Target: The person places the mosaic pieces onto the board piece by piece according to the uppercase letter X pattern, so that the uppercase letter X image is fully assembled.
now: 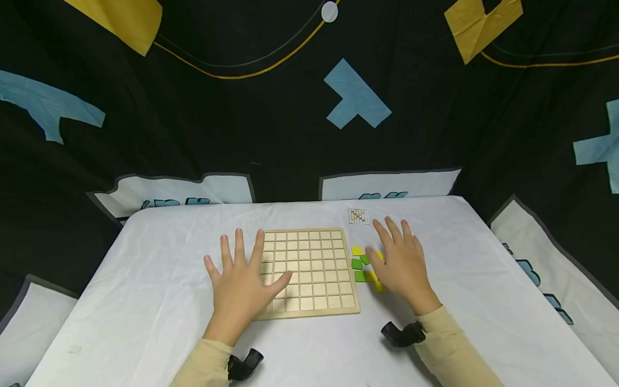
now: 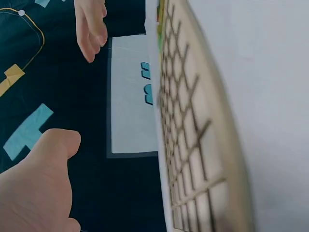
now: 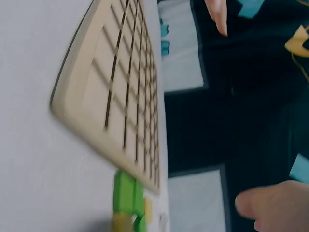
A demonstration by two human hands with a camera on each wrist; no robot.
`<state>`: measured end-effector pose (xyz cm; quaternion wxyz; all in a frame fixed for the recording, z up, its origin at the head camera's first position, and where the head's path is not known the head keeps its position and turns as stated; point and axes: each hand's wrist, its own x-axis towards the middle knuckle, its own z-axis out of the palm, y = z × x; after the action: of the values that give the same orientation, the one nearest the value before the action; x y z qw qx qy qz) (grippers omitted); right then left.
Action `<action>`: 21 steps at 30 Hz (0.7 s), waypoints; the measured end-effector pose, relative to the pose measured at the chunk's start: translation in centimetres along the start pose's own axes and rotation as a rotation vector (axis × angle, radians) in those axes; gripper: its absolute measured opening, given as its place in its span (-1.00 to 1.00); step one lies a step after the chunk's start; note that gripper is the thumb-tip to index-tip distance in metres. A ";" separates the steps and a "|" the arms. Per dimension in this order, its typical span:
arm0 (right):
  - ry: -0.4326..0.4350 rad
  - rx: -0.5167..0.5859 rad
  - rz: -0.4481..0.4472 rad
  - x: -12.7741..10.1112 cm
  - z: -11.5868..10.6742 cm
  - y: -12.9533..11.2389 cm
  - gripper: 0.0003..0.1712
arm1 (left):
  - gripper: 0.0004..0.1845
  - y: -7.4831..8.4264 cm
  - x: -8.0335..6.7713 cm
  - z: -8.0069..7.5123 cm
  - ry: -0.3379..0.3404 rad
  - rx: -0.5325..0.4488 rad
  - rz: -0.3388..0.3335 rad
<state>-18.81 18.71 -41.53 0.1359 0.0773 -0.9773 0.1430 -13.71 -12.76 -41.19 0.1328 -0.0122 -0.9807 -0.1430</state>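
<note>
A square wooden grid board (image 1: 309, 312) lies on the white table, its square cells bare. Over the board's left side, my left hand (image 1: 242, 290) hovers with fingers spread wide and nothing in it. To the right of the board, my right hand (image 1: 401, 266) is held above several small square tiles, fingers extended and holding nothing. Of these, a green tile (image 1: 357, 264) and a yellow tile (image 1: 357, 251) show beside the board's edge; others are partly hidden under the hand. In the right wrist view, green tiles (image 3: 124, 192) lie right at the board's corner.
A small printed card (image 1: 358, 216) with a coloured grid pattern lies behind the tiles, near the table's back edge. The white tablecloth (image 1: 130, 301) covers the table. Behind it hangs a black cloth (image 1: 242, 134) with blue and yellow shapes.
</note>
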 end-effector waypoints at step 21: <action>-0.178 0.145 0.014 -0.6 2.4 5.1 -0.65 | 0.30 -3.1 -2.2 4.2 -0.164 -0.127 -0.017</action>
<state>-19.78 22.89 -45.19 0.0416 0.0927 -0.9731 0.2068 -12.83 -14.50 -46.50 0.0501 -0.0240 -0.9773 -0.2044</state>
